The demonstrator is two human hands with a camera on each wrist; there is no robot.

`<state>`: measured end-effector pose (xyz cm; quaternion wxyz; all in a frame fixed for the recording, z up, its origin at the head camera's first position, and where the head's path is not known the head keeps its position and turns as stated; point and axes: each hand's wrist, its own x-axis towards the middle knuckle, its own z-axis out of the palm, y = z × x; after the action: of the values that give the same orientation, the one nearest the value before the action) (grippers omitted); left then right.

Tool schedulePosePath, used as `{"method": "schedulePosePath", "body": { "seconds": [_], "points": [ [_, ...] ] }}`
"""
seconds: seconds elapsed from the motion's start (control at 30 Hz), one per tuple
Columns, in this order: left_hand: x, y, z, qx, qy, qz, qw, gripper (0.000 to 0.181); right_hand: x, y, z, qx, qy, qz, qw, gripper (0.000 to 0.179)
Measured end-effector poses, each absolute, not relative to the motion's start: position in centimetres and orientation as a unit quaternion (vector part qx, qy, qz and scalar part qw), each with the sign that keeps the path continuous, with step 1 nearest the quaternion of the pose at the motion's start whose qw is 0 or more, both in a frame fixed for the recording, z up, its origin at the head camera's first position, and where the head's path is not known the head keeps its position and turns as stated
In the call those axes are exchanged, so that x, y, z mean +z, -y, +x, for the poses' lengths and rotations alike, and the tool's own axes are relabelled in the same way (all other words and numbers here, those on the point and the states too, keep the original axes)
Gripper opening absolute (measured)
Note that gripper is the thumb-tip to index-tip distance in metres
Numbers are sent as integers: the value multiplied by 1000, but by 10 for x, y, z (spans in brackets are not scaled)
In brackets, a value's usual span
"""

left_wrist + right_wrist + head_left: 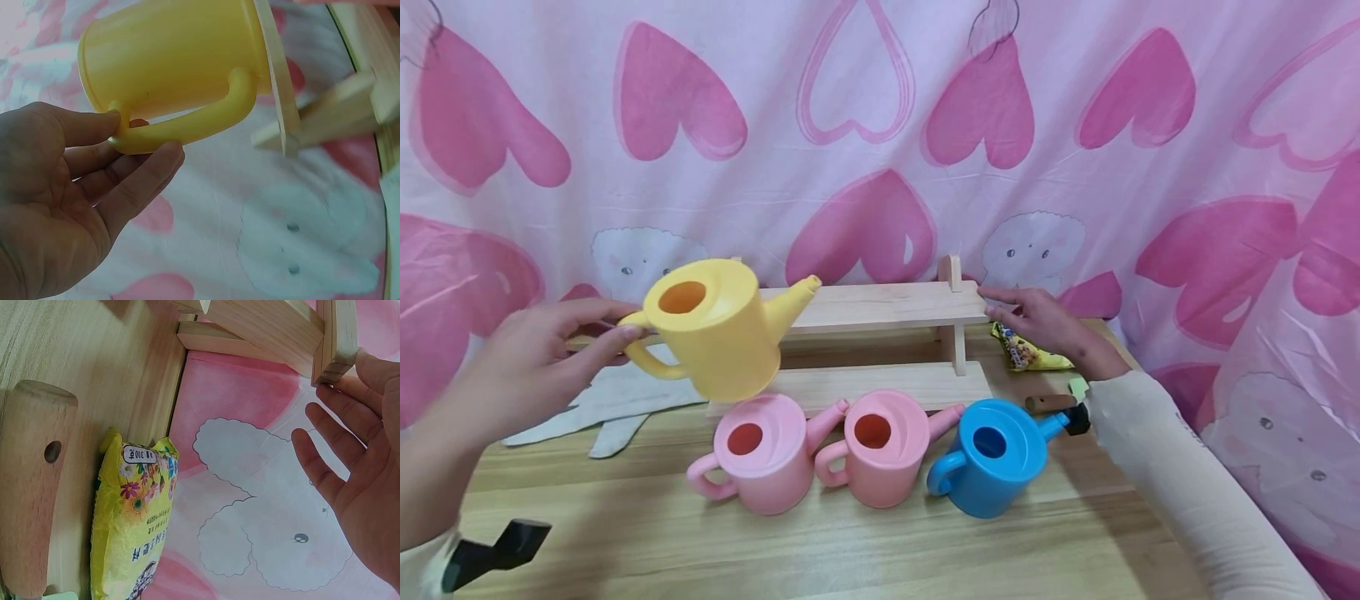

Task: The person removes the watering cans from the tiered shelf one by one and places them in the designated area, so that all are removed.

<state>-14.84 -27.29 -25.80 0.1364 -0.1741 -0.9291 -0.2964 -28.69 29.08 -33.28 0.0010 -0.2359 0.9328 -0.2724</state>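
My left hand (542, 358) pinches the handle of a yellow watering can (715, 333), its thumb and fingertips at the handle in the left wrist view. The can is upright, spout to the right, overlapping the left part of a two-tier wooden shelf (880, 304). With thumb and fingertips, my right hand (1037, 317) holds the right end of the upper board; the other fingers spread out below in the right wrist view. Before the shelf stand two pink watering cans, one left (767, 467) and one middle (883, 454), and a blue watering can (992, 467).
A yellow printed packet (1033, 354) lies right of the shelf, near a wooden tool handle (37, 487). Pale gloves (617, 408) lie on the wooden table (775, 558) at the left. A pink heart-patterned curtain (865, 200) hangs close behind the shelf.
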Motion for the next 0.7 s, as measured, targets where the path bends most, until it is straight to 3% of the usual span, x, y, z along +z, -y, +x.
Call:
{"method": "schedulePosePath", "body": {
  "seconds": [0.57, 0.7],
  "points": [
    [-314, 343, -129, -322, 920, -142, 170, 15, -332, -288, -288, -281, -930, -235, 6, 48],
    [-327, 345, -121, -342, 911, -142, 184, 30, -332, -287, -289, -282, -932, -228, 8, 49]
  ]
}}
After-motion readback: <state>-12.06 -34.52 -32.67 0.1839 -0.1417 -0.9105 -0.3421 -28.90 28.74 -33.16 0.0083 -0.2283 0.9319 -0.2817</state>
